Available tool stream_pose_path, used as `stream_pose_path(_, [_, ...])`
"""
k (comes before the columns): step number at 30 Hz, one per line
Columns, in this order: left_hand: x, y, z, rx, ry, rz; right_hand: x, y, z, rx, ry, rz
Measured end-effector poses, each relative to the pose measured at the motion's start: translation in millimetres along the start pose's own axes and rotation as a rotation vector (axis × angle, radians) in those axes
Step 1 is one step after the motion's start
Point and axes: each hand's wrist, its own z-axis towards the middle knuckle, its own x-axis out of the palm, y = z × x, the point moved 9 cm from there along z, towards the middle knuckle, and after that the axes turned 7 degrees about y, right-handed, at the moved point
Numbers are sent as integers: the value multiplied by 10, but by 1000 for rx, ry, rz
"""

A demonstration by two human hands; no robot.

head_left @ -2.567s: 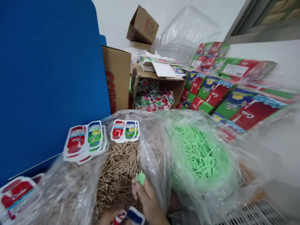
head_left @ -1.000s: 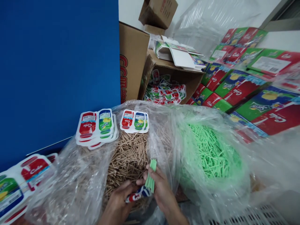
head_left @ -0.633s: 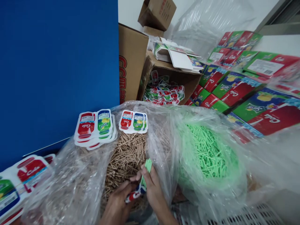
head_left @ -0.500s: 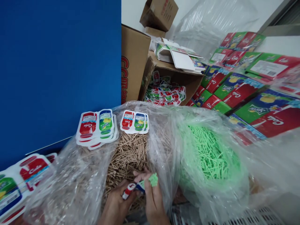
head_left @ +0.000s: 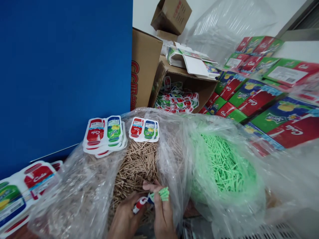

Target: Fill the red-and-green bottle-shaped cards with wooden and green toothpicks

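Observation:
At the bottom centre my right hand [head_left: 163, 215] is closed round a small bundle of green sticks [head_left: 163, 193], their ends pointing up at me. My left hand [head_left: 124, 219] pinches a small red, white and blue printed card [head_left: 142, 203] right against that bundle. Both hands hover over the open clear bag of brown sticks [head_left: 136, 166]. Just to the right lies a second clear bag full of green sticks [head_left: 224, 166].
Stacks of printed cola and lemon cards [head_left: 106, 134] [head_left: 144, 128] rest on the brown-stick bag's edge, more at the lower left [head_left: 22, 192]. A blue panel [head_left: 62, 73] stands at the left. Cardboard boxes [head_left: 146, 66] and coloured cartons [head_left: 261, 96] fill the back and right.
The green bundle has tipped from standing upright in my right hand to end-on toward me and dropped lower. My left hand has brought the printed card up against it.

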Motion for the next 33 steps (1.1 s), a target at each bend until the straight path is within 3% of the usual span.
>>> stream_pose_path(4, [-12,116,-13,-94,48,-85,-47,-129,59,169,71,29])
stream_pose_path(6, [-35,149,-15,-118,53,-178,-44,-98,70,182,135,78])
stream_pose_path(8, [-58,113,-1,-85,70,-265,-52,18,59,122,174,92])
stream_pose_path(12, [-138,7,29,-13,101,-274,-168,286,1,-64,125,71])
stream_pose_path(17, [-246,-18,20,16,71,-253,-53,505,-16,-269,342,-289])
stream_pose_path(20, [-267,-24,9,41,51,-260,-67,622,39,-329,336,-364])
stream_pose_path(25, [-228,-97,15,118,90,-300,120,635,83,-235,535,-397])
stream_pose_path(27, [-229,-83,16,80,94,-340,74,573,104,-177,475,-277])
stream_pose_path(30, [-277,43,-6,-102,15,-513,-38,327,125,-56,271,74])
stream_pose_path(33, [-329,125,-47,-238,-82,-706,208,21,100,125,351,213])
